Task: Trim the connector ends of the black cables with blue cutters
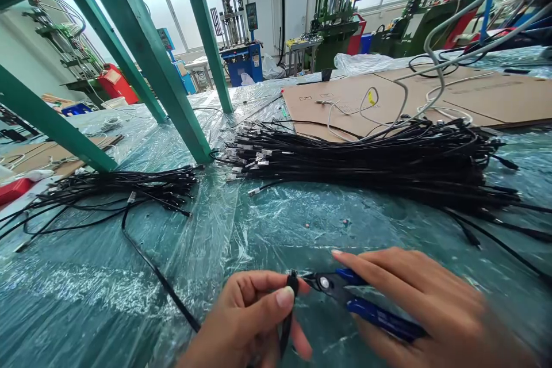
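Note:
Near the bottom centre, my left hand (254,316) pinches a black cable end (292,287) between thumb and fingers, its frayed tip pointing up. My right hand (422,305) is wrapped round blue-handled cutters (338,287), whose jaws are at the cable tip. Whether the jaws touch the wires is too small to tell. A black cable (159,279) with a metal connector (131,198) runs from the left down toward my left hand.
A large bundle of black cables (366,164) lies behind my hands, and a smaller bundle (116,184) at the left. Green metal posts (161,63) rise at the left. Cardboard (310,103) and grey cables (440,77) are at the back right.

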The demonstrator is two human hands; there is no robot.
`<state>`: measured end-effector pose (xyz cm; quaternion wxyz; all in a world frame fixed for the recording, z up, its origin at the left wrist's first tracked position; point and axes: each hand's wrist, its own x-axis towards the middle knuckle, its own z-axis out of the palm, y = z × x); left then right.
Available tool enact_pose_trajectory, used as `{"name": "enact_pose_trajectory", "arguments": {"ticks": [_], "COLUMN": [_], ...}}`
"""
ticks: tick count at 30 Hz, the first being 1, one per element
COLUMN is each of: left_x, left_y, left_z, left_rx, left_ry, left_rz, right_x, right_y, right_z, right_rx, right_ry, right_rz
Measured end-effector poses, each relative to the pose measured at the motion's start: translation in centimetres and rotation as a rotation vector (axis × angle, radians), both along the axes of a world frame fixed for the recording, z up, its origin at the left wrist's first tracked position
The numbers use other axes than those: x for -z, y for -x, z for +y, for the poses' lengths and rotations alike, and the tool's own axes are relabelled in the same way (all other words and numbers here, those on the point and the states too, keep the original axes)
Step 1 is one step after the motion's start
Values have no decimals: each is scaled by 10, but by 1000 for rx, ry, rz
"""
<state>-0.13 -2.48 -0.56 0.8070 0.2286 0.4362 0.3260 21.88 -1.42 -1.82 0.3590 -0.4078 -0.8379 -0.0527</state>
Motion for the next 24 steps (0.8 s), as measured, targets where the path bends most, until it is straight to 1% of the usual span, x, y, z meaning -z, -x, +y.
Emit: {"name": "enact_pose_trajectory", "arguments": {"ticks": [5,9,15,24], "left_x": [-1,2,9,4], "left_y": [0,1,4,2], "left_z": [-2,-1,-3,-5], "left_rx": [7,48,62,48], "left_ry": [50,-25,-124,-119], "left_rz": [-10,43,109,131], "right_x": [-1,0,1,-2], "right_y": [-1,-1,-1,-1], "right_z": [-2,-3,-4,0], "right_rx": [-15,-26,-14,-22], "right_ry": [9,24,9,-36], "right_rz": [7,30,36,-20]}}
